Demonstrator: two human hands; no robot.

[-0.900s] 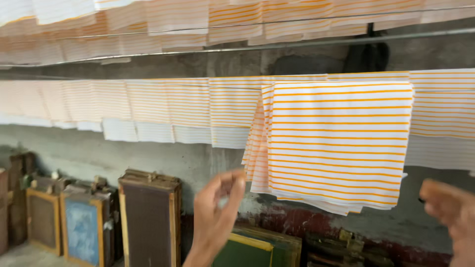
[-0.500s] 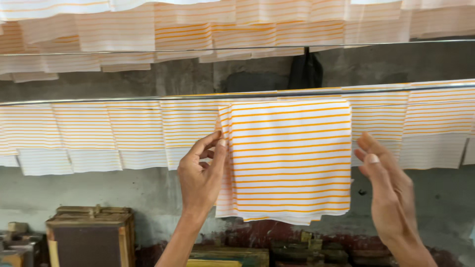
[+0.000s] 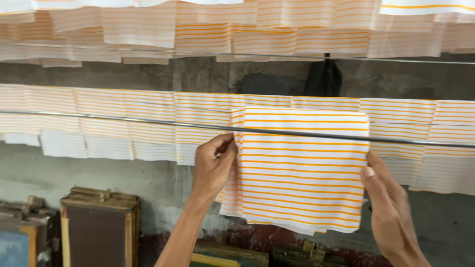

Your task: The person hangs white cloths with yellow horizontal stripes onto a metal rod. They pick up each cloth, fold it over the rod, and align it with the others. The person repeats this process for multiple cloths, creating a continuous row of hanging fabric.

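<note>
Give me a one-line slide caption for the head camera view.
Both hands, left and right, grip a stack of orange-striped sheets behind a metal rod.

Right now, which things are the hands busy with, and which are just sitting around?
Busy with:
- left hand and right hand, gripping the sides of the stack of orange-striped sheets
- metal rod it hangs near

Sitting around:
- wooden frames by the wall
- black bag
- other hung striped sheets

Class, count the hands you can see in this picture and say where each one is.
2. The left hand grips the left edge of the striped sheets; the right hand holds their right edge. Others may be out of view.
</note>
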